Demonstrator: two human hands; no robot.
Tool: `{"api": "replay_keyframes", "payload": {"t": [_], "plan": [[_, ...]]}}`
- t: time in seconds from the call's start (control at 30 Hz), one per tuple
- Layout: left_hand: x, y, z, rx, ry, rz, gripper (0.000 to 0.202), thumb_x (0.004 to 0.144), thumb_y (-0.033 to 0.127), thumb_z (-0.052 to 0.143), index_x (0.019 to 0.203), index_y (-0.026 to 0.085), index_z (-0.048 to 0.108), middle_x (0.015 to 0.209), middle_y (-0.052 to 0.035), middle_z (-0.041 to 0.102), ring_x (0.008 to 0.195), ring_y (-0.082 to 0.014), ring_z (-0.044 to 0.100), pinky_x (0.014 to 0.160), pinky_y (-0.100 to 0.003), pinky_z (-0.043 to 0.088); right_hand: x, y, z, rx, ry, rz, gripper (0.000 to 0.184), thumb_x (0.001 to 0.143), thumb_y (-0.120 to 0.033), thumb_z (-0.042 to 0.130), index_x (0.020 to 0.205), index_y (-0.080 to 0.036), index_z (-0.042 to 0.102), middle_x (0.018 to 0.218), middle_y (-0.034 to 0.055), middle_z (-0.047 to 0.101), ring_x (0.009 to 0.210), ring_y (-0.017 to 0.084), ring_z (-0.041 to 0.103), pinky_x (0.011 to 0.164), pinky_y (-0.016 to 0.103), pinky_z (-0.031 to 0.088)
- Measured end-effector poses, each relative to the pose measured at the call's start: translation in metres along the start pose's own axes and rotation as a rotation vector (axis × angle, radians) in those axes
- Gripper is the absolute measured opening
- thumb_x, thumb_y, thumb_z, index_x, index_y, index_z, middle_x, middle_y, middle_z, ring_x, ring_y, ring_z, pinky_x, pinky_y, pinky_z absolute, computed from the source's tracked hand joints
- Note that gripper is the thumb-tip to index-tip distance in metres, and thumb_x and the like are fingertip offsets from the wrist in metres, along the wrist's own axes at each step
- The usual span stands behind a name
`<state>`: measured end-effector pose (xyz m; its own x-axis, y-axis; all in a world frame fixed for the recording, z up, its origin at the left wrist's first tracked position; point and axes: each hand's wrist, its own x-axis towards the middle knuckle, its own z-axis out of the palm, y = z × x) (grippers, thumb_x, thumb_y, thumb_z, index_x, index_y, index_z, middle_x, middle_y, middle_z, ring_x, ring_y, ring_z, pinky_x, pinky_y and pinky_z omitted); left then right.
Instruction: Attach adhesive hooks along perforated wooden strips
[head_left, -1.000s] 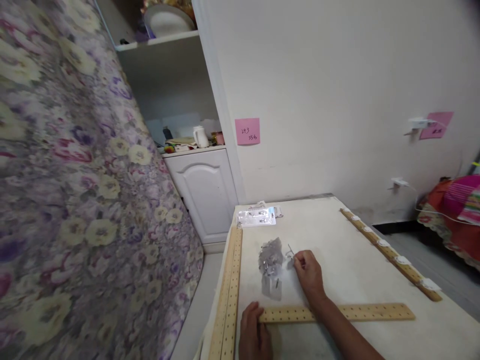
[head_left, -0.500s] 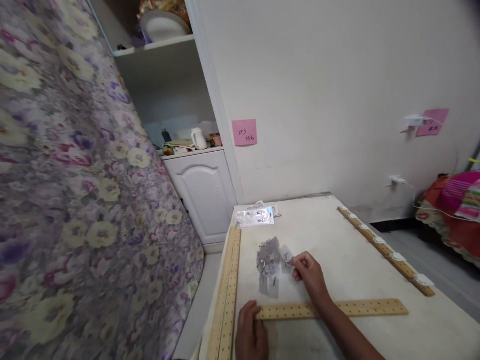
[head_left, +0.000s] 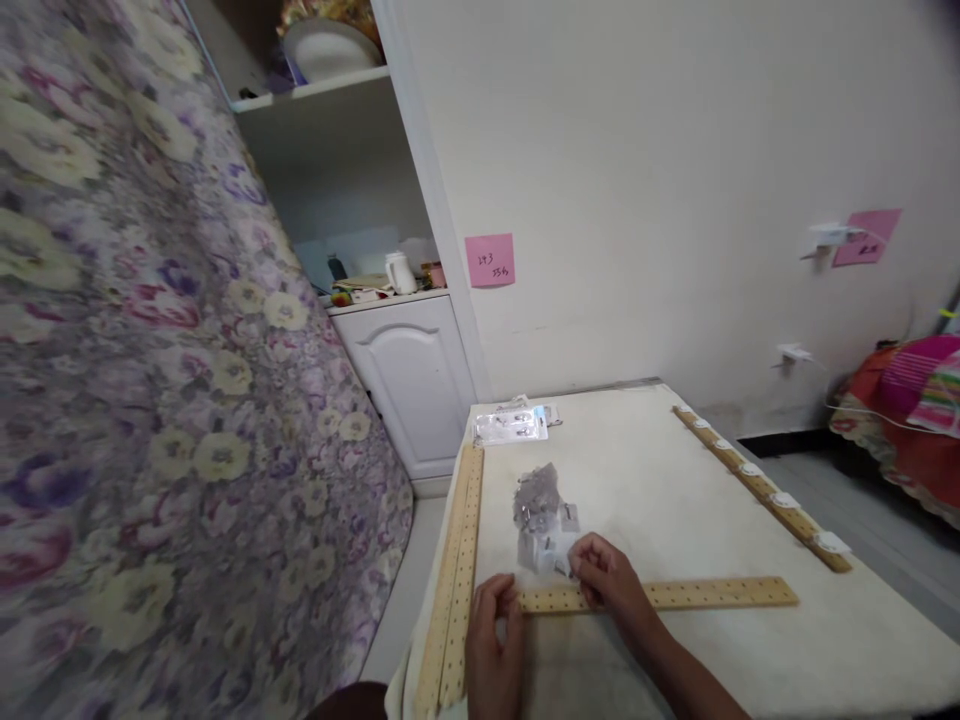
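A white table [head_left: 675, 480] carries wooden strips with rows of holes. My left hand [head_left: 493, 640] rests closed on the left end of the near strip [head_left: 697, 594], which lies crosswise. My right hand [head_left: 606, 580] sits just behind that strip with its fingers pinched on something small that I cannot make out, touching a pile of small clear plastic bags [head_left: 541, 515] holding metal bits. Two long strips [head_left: 457, 570] lie side by side along the table's left edge.
Another strip with white clips [head_left: 757, 485] runs along the right side. A clear blister pack [head_left: 511, 425] lies at the far edge. A floral curtain [head_left: 150, 380] hangs at left, a white cabinet [head_left: 409, 375] stands behind, and pink notes are stuck on the wall.
My right hand has drawn back from the far side of the bag pile to its near side, close to the crosswise strip. My left hand stays on the strip's end.
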<state>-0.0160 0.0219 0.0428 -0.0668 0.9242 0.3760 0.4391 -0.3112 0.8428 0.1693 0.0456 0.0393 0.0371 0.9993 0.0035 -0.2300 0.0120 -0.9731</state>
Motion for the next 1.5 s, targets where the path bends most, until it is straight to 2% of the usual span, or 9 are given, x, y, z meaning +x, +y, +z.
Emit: {"api": "replay_keyframes", "payload": {"t": [0.2,0.4,0.5,0.63,0.9,1.07,1.23,1.37,1.5], "plan": [[-0.010,0.011,0.023,-0.061,-0.124,-0.048,0.058,0.071,0.019,0.060,0.129,0.021,0.049,0.113,-0.0066,0.061,0.081,-0.0163,0.063,0.076,-0.033,0.055,-0.012,-0.007,0.010,-0.254,-0.038,-0.110,0.009,0.073,-0.027,0.053,0.069,-0.020,0.050,0.052,-0.0079,0.046,0.046,0.009,0.042,0.046,0.021,0.032],[-0.017,0.016,0.024,-0.008,-0.079,-0.100,0.048,0.076,0.033,0.060,0.122,0.017,0.055,0.105,-0.0081,0.064,0.079,-0.0189,0.064,0.076,-0.035,0.054,-0.027,-0.016,0.014,-0.510,-0.049,-0.213,0.006,0.073,-0.017,0.049,0.070,-0.020,0.054,0.059,-0.0052,0.052,0.058,0.012,0.047,0.056,0.022,0.035],[-0.021,0.015,0.016,-0.031,-0.073,-0.144,0.043,0.080,0.038,0.055,0.117,0.015,0.058,0.106,-0.0102,0.066,0.086,-0.0213,0.065,0.083,-0.036,0.052,-0.028,-0.015,0.015,-0.508,-0.057,-0.199,0.007,0.073,-0.018,0.050,0.070,-0.019,0.056,0.058,-0.0052,0.051,0.057,0.012,0.046,0.055,0.022,0.034],[-0.025,0.012,0.013,-0.222,-0.077,-0.273,0.040,0.081,0.041,0.053,0.111,0.016,0.059,0.089,-0.0061,0.071,0.076,-0.0201,0.068,0.074,-0.033,0.054,-0.028,-0.011,0.016,-0.415,-0.084,-0.134,0.007,0.075,-0.023,0.051,0.072,-0.019,0.057,0.057,-0.0053,0.052,0.052,0.011,0.046,0.050,0.021,0.035],[-0.032,0.018,0.011,-0.402,-0.053,-0.444,0.036,0.068,0.047,0.067,0.087,0.018,0.062,0.069,-0.0013,0.070,0.070,-0.0199,0.068,0.067,-0.028,0.052,-0.025,0.009,0.015,-0.272,-0.119,-0.002,0.015,0.077,-0.033,0.052,0.081,-0.019,0.056,0.051,-0.0085,0.049,0.038,0.008,0.044,0.040,0.020,0.035],[-0.037,0.011,0.013,-0.429,-0.058,-0.458,0.037,0.062,0.052,0.072,0.075,0.019,0.061,0.064,-0.0004,0.069,0.066,-0.0185,0.067,0.064,-0.026,0.050,-0.027,0.014,0.017,-0.228,-0.116,0.035,0.017,0.075,-0.035,0.053,0.082,-0.020,0.055,0.051,-0.0088,0.051,0.037,0.010,0.047,0.040,0.021,0.037],[-0.045,-0.004,0.024,-0.472,0.023,-0.476,0.037,0.063,0.053,0.072,0.073,0.020,0.058,0.058,0.0006,0.067,0.061,-0.0183,0.066,0.062,-0.026,0.050,-0.026,0.021,0.018,-0.232,-0.114,0.054,0.015,0.072,-0.030,0.052,0.085,-0.022,0.054,0.061,-0.0073,0.053,0.043,0.010,0.051,0.044,0.023,0.039],[-0.048,-0.017,0.026,-0.401,0.043,-0.400,0.037,0.066,0.054,0.069,0.077,0.020,0.059,0.064,-0.0009,0.068,0.061,-0.0173,0.065,0.058,-0.025,0.049,-0.020,0.021,0.018,-0.469,-0.107,-0.072,0.013,0.073,-0.021,0.048,0.081,-0.021,0.058,0.060,-0.0051,0.055,0.053,0.014,0.054,0.055,0.026,0.043],[-0.044,-0.024,0.021,-0.310,-0.012,-0.334,0.032,0.072,0.050,0.065,0.081,0.019,0.060,0.072,-0.0022,0.068,0.062,-0.0172,0.064,0.059,-0.025,0.049,-0.008,0.018,0.024,-0.640,-0.096,-0.206,0.019,0.071,-0.016,0.046,0.080,-0.020,0.062,0.067,-0.0005,0.062,0.065,0.017,0.058,0.065,0.028,0.043]]}}
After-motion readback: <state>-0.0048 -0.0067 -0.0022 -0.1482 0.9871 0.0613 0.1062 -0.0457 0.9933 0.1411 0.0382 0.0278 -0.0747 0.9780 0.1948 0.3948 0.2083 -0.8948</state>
